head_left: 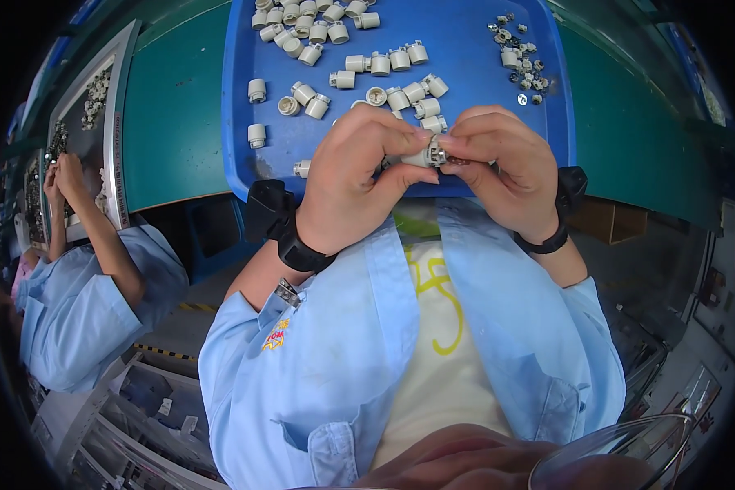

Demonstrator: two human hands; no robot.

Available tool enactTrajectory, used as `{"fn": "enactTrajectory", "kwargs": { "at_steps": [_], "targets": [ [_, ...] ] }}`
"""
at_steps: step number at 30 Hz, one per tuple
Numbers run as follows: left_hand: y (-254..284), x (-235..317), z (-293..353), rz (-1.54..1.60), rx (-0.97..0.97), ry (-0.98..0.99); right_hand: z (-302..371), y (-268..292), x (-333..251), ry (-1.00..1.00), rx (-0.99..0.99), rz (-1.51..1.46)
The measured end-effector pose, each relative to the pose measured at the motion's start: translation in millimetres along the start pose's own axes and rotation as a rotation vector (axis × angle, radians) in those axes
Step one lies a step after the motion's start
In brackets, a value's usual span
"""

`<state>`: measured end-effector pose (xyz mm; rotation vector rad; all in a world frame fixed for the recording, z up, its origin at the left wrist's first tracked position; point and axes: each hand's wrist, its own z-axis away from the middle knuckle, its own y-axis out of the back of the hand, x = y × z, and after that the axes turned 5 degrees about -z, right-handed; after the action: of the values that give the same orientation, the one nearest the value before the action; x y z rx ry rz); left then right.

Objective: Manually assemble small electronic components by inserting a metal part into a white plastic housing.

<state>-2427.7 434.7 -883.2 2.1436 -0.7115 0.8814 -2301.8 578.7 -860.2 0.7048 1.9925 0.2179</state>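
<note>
Over the near edge of a blue tray (237, 106), my two hands meet around one white ceramic lamp socket (417, 158). My left hand (343, 180) grips its white body between thumb and fingers. The thumb and fingertips of my right hand (506, 163) pinch a small metal fitting (437, 153) at the socket's right end. Whether that fitting is fixed to the socket cannot be made out. Just beyond my fingers, more white sockets (398, 99) lie loose in the tray, some standing, others on their sides.
A heap of sockets (306, 24) fills the tray's far left. Small metal parts (527, 69) lie scattered at its far right. The tray sits on a green table (175, 106). To the left, a co-worker's hands (67, 175) handle small parts over a metal-framed tray (116, 139).
</note>
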Motion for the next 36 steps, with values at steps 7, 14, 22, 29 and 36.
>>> {"fn": "enactTrajectory", "kwargs": {
  "at_steps": [7, 14, 22, 29, 36],
  "targets": [
    [1.7, -0.4, 0.0, -0.048, -0.001, -0.041, 2.0, -5.2, -1.7, -0.068, 0.033, 0.0],
    [0.2, 0.6, -0.8, -0.037, -0.022, -0.033, 2.3, 0.4, 2.6, -0.006, -0.043, -0.001],
    [-1.4, -0.9, 2.8, 0.057, -0.098, 0.063, 7.3, 0.2, 0.4, -0.007, -0.035, -0.001],
    [-6.6, 1.8, 0.2, 0.064, -0.018, 0.002, 8.7, 0.3, 0.4, -0.05, -0.01, -0.034],
    [-7.1, 0.4, -0.1, 0.032, -0.017, -0.049, 8.8, 3.4, -0.9, -0.044, -0.011, -0.025]
  ]
}}
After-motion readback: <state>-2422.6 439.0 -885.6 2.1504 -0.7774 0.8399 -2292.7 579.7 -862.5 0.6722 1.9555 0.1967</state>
